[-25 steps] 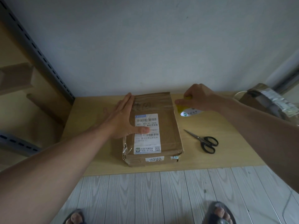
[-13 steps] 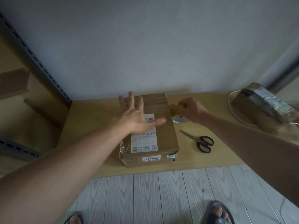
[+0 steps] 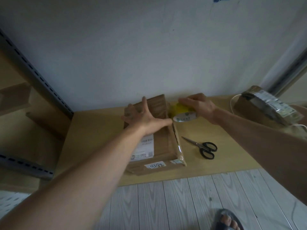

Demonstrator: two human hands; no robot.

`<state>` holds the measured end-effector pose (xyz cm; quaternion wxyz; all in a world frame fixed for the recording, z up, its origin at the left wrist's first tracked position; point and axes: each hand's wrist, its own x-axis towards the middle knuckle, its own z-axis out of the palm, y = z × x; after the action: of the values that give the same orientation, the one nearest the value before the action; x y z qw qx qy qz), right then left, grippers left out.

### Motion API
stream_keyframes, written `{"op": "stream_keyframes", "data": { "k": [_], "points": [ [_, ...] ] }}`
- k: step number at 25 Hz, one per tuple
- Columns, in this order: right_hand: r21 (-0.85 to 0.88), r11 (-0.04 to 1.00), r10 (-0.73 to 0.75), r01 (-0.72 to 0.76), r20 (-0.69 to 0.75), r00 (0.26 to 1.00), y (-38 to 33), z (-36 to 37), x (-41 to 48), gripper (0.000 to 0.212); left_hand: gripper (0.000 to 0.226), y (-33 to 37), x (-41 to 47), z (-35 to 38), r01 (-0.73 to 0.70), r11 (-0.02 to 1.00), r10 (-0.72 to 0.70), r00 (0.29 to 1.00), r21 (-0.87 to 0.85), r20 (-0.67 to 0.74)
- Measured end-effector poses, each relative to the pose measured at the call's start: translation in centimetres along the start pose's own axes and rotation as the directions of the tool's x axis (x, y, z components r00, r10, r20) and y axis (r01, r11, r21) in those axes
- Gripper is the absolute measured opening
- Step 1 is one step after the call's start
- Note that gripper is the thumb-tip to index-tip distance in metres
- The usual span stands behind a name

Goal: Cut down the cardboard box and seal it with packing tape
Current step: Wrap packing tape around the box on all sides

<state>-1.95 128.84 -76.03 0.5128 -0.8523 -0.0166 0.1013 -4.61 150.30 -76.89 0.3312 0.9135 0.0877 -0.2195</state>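
A flat brown cardboard box [image 3: 163, 143] with a white shipping label lies on the low wooden platform [image 3: 93, 133], its top flap closed. My left hand [image 3: 144, 117] presses flat on the far half of the box, fingers spread. My right hand [image 3: 197, 105] grips a roll of packing tape [image 3: 184, 116] with a yellow dispenser, held right beside the box's far right edge. Whether tape touches the box I cannot tell. Black-handled scissors [image 3: 201, 146] lie shut on the platform, to the right of the box.
A second taped parcel [image 3: 264, 105] with a white cord sits at the far right. Metal shelf uprights [image 3: 38, 77] and stored cardboard stand at the left. A white wall backs the platform. Grey floorboards [image 3: 174, 205] and my sandalled foot [image 3: 227, 219] are in front.
My left hand lifted off the label and moved to the far half of the box. My right hand brought the tape roll closer to the box's far right edge.
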Motion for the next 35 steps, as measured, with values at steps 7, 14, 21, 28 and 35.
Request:
{"op": "stream_keyframes", "data": {
  "k": [7,14,21,28,35],
  "points": [
    [0.116,0.962,-0.257,0.247,0.087,0.962,-8.3,4.9,0.4,0.039,0.096,-6.3,-1.9,0.2,-0.208,0.691,0.228,0.971,-0.692,-0.065],
    [0.047,0.981,-0.194,0.189,0.135,0.972,-8.5,5.7,1.2,0.043,0.111,-6.7,1.8,-1.4,-0.451,0.845,0.435,0.892,-0.289,-0.119],
    [-0.538,0.768,-0.352,0.349,0.101,0.930,-10.0,-0.6,1.3,0.051,0.133,-6.5,0.6,-2.8,-0.357,0.919,0.362,0.932,-0.164,0.001],
    [-0.745,0.634,-0.230,0.207,0.074,0.970,-4.3,-3.4,1.2,0.047,0.133,-6.9,1.1,-2.8,-0.361,0.910,0.368,0.930,-0.202,-0.005],
    [-0.736,0.651,-0.230,0.187,0.044,0.972,-2.0,-2.4,1.5,0.047,0.130,-7.2,1.2,-2.6,-0.366,0.912,0.369,0.929,-0.185,-0.019]
  ]
}}
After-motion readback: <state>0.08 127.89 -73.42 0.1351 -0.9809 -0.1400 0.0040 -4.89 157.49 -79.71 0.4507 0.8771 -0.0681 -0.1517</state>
